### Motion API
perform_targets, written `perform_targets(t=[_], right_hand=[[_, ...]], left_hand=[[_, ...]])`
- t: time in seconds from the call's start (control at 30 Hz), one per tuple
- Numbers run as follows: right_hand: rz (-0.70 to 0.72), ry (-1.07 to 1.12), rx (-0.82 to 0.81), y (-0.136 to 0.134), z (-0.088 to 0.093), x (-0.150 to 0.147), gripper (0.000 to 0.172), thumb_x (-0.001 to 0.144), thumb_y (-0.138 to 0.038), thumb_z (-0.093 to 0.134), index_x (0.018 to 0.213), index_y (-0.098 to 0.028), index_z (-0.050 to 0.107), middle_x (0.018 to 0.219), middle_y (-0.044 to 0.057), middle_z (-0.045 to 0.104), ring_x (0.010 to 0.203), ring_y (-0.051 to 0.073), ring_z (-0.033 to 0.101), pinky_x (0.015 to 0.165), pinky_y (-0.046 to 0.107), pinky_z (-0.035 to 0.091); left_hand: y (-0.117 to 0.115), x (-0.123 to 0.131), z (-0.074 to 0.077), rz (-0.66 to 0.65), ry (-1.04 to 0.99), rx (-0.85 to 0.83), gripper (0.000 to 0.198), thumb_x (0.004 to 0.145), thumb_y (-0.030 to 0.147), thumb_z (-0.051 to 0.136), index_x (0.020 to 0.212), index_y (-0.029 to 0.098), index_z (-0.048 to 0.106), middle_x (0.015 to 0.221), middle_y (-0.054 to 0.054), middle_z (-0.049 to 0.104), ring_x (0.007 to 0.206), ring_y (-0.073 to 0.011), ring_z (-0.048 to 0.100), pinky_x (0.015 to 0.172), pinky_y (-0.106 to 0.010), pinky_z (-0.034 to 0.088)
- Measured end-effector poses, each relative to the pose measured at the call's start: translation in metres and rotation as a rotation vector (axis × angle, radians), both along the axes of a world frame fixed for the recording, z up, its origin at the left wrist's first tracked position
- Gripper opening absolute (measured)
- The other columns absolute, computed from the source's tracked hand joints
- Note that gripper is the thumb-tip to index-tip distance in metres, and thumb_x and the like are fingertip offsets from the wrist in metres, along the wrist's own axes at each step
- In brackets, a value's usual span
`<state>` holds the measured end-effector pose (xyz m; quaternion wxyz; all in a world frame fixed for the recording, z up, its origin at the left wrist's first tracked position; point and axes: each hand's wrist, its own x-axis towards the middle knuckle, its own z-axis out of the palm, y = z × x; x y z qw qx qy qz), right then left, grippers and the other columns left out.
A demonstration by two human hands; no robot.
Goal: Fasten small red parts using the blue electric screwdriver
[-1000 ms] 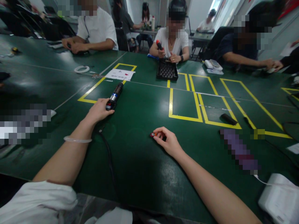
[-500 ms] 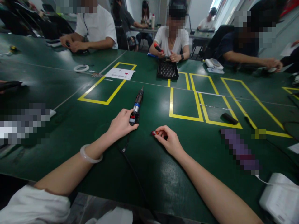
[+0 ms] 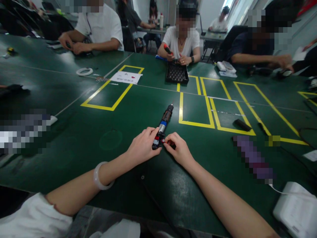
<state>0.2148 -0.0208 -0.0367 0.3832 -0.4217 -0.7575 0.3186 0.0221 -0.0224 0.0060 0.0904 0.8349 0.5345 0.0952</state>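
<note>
An electric screwdriver [image 3: 162,125] with its rear casing off points away from me, slanting to the right, just over the green table. My left hand [image 3: 145,145] grips its rear part, where red and grey inner parts show. Close against that rear end, my right hand [image 3: 178,147] pinches a small red part [image 3: 162,141], mostly covered by the fingertips. Whether this part touches the screwdriver's inside I cannot tell. A black cord [image 3: 156,201] with a small ring-shaped end [image 3: 142,177] runs below my hands toward the table's near edge.
Yellow tape rectangles [image 3: 196,125] mark the green table [image 3: 61,138]. A black tray [image 3: 177,74] stands before a co-worker across from me. To the right lie a black casing piece [image 3: 242,125], a blurred-out purple device [image 3: 254,157] and a white charger [image 3: 297,208]. A paper sheet [image 3: 126,77] lies farther left.
My left hand has brought the screwdriver right and nearer to me, up against my right hand. My right hand has hardly moved and still pinches the red part.
</note>
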Motion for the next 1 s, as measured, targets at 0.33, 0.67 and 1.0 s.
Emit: perform_targets(t=[0.33,0.67,1.0], right_hand=[[-0.009,-0.003,0.009,-0.002,0.0,0.0,0.012,0.091,-0.02,0.057,0.096,-0.023,0.067,0.094,0.006,0.06,0.085,0.018,0.061,0.074,0.03,0.049],[-0.045,0.022,-0.003,-0.003,0.005,0.001,0.013,0.092,-0.023,0.056,0.094,-0.022,0.068,0.088,0.004,0.069,0.073,0.016,0.062,0.07,0.029,0.05],[-0.001,0.054,-0.006,-0.002,0.005,0.002,0.013,0.091,-0.019,0.054,0.099,-0.022,0.064,0.096,0.005,0.063,0.081,0.016,0.061,0.073,0.028,0.049]], left_hand=[[0.0,0.003,0.003,-0.003,0.052,0.008,0.067,0.083,0.045,0.056,0.142,0.021,0.036,0.126,-0.013,0.05,0.108,-0.0278,0.055,0.086,-0.038,0.05],[0.007,0.016,0.005,0.057,0.183,0.078,0.064,0.089,0.052,0.045,0.143,0.019,0.037,0.114,-0.014,0.052,0.102,-0.0281,0.054,0.079,-0.036,0.047],[0.023,-0.008,0.005,0.055,0.241,0.12,0.065,0.088,0.051,0.048,0.144,0.02,0.035,0.119,-0.014,0.051,0.101,-0.0292,0.053,0.083,-0.038,0.046]])
